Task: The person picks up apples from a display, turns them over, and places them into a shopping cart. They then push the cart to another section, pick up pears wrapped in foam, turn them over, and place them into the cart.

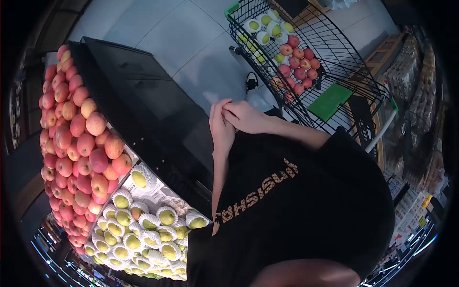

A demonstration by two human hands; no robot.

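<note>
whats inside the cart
In the cart: red apples and net-wrapped yellow pears, plus a green flat piece. Both hands are clasped outside it, holding nothing visible. Fruit lower in the piles is covered.

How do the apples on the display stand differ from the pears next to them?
The apples on the display are red-pink and bare; the pears are yellow-green, each in a white foam net. The apples are heaped in a tall pile, while the pears lie in a lower, flatter layer beside them. Both are round fruit on the same black stand, and both kinds also lie in the wire cart. The left hand and right hand touch neither.
</note>
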